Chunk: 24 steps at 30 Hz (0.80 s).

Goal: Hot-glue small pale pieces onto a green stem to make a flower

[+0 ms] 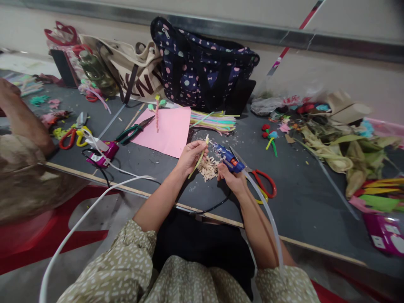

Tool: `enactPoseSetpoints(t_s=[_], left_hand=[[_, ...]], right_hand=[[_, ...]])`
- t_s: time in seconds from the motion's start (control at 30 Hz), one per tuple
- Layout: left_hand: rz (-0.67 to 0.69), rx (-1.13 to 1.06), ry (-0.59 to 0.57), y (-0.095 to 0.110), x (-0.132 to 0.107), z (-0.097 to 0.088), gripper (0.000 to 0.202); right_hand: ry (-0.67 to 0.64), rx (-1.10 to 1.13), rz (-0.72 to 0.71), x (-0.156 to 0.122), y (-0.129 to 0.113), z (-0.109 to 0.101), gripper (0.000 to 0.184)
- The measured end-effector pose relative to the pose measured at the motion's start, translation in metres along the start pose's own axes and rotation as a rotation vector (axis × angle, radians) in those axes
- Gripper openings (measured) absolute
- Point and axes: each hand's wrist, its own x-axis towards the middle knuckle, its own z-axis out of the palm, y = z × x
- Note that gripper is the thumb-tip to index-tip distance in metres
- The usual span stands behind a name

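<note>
My left hand (193, 156) is closed in a pinch on a thin yellow-green pipe cleaner (197, 165), which has a small pale tip at its upper end. In my right hand (232, 179) is a blue glue gun (225, 155), its nozzle pointing left toward that tip. A clear glue stick (264, 200) trails from the gun's back end. Between my hands, a pile of pale seed-like pieces (208, 168) lies on the dark table (299, 202). Scissors with red and yellow handles (265, 184) rest just right of my right hand.
A pink sheet (170, 132), pliers (134, 131) and a bundle of pipe cleaners (217, 122) lie ahead. Behind stand a navy bag (202, 63) and a canvas bag (135, 63). Dried husks (344, 155) spread to the right. A purple power strip (102, 155) and another person's arm (25, 113) are left.
</note>
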Motion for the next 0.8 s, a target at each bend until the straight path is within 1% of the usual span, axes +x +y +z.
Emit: enactPoseSetpoints(t_s=[0.13,0.27,0.6,0.8], left_hand=[[-0.004,0.0,0.02,0.0,0.0,0.0,0.032],[-0.003,0.002,0.022,0.0,0.0,0.0,0.032],[-0.001,-0.002,-0.003,0.0,0.0,0.0,0.032],[0.008,-0.001,-0.013,0.0,0.0,0.0,0.032]], right_hand=[[-0.009,0.049,0.055,0.0,-0.01,0.001,0.046],[-0.013,0.031,0.054,0.0,-0.014,0.001,0.048],[0.006,0.033,0.048,0.0,-0.005,0.0,0.048],[0.004,0.021,0.062,-0.001,-0.006,-0.001,0.045]])
